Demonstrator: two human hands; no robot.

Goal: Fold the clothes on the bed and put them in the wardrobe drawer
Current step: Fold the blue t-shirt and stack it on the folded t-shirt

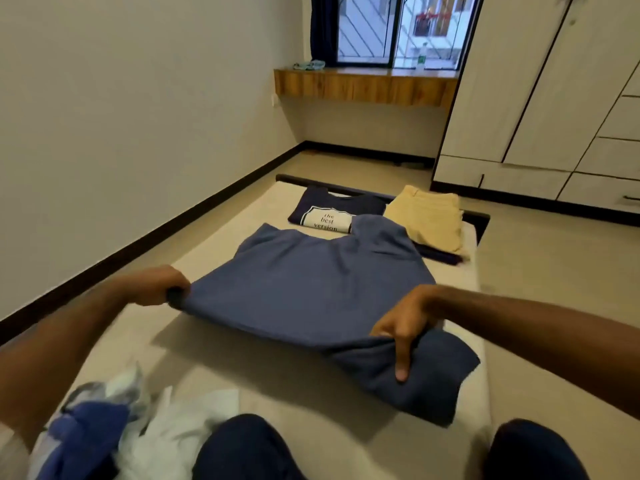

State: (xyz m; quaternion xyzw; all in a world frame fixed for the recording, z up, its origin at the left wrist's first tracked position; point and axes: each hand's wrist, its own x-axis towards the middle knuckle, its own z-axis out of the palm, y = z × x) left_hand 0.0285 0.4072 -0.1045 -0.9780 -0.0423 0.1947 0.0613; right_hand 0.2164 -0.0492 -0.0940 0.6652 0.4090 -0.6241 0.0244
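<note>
Blue shirt between gripping hands

Both hands grip the blue shirt on the bed: left hand at one hem corner, right hand at the other.

Pale walls, barred window, wooden ledge.

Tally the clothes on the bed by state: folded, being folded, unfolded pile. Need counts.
Folded: 2, navy printed shirt and tan trousers
Being folded: 1, blue shirt
Unfolded pile: 1 heap, item count unclear
Total: 3 garments plus the pile
</note>
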